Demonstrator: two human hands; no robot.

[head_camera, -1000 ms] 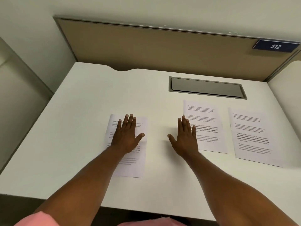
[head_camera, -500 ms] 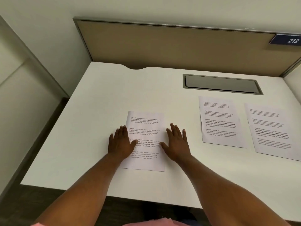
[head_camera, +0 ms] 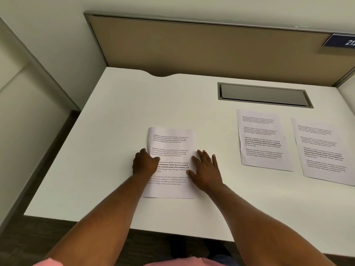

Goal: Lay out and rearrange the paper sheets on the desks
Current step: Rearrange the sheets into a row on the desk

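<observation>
While flanking one sheet, left hand curled, right hand flat, both touching.

Two bare forearms reach forward from the bottom edge, close together. The left hand is curled, knuckles up, fingers bent under. The right hand lies flat, palm down, fingers spread forward.

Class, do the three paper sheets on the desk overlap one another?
No: the left sheet, middle sheet and right sheet lie apart.
</observation>
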